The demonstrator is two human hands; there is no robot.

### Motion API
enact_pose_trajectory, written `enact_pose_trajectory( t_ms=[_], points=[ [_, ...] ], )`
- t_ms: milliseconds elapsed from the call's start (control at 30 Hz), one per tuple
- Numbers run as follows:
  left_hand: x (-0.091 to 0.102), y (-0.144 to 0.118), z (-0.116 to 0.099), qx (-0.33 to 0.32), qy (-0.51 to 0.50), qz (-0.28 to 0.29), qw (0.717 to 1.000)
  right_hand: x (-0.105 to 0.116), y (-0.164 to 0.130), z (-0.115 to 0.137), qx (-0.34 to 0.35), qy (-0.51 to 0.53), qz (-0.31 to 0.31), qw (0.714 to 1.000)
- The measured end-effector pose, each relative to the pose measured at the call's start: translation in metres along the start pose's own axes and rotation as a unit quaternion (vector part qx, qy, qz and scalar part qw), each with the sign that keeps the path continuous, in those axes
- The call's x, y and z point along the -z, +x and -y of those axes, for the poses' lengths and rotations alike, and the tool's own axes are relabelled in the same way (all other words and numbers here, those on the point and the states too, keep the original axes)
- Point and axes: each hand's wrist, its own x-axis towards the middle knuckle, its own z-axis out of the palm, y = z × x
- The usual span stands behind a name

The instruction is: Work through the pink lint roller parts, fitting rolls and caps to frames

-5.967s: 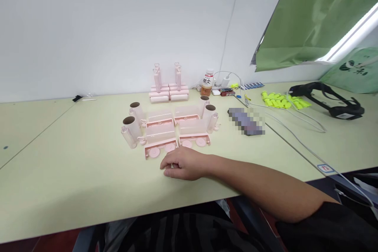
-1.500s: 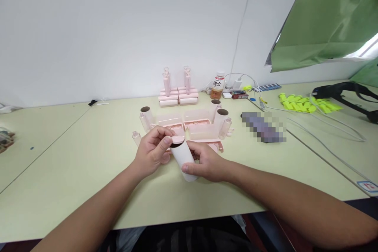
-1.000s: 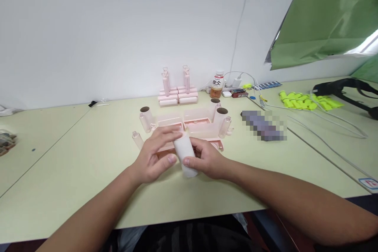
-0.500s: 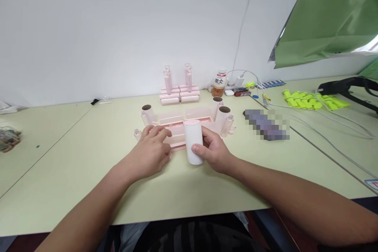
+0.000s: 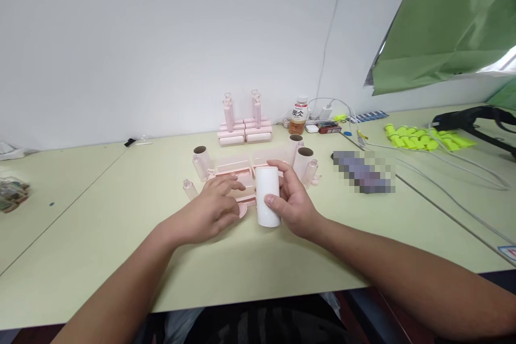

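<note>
Pale green laminate covers the table (image 5: 100, 236), and both forearms reach across it from the near edge. The right hand (image 5: 292, 201) grips a white roll (image 5: 268, 197) standing upright on the table, thumb across its front and fingers curled behind its top. The left hand (image 5: 213, 208) lies just left of the roll, fingers loosely spread and grasping nothing, its fingertips resting on a pink tray (image 5: 242, 185); a round pink cap (image 5: 242, 209) peeks out beside its knuckles.

Just behind the hands sit more clear-and-pink trays, flanked by cardboard-cored rolls: 1 on the left (image 5: 200, 157) and 2 on the right (image 5: 303, 160). A small clear tube (image 5: 189, 189) lies left of the left hand, apart from it.

Farther back, near the wall, stands a stack of pink pieces with 2 upright handles (image 5: 243, 123). To its right is a drink bottle (image 5: 298, 116) with a white cap, then a white charger and cables (image 5: 403, 164) trailing across the table. A blurred-out flat object (image 5: 363, 171) lies right of the rolls. Yellow-green items (image 5: 423, 138) and a black strap (image 5: 471, 118) lie at the far right, under a green sheet (image 5: 447, 21) hung on the wall.
</note>
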Motion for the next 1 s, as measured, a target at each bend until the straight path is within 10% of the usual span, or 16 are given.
enact_pose_trajectory(
  t_ms=[133, 433, 1000],
  points=[
    [0.005, -0.003, 0.011, 0.035, -0.224, -0.069, 0.971, 0.002, 0.003, 0.000, 0.003, 0.012, -0.045, 0.999],
    [-0.012, 0.008, 0.013, 0.149, -0.541, -0.180, 0.808, 0.002, 0.009, 0.001, -0.068, 0.029, -0.101, 0.992],
    [-0.019, 0.013, 0.009, 0.183, -0.509, -0.245, 0.805, 0.003, 0.012, 0.000, -0.082, 0.123, -0.136, 0.980]
  ],
)
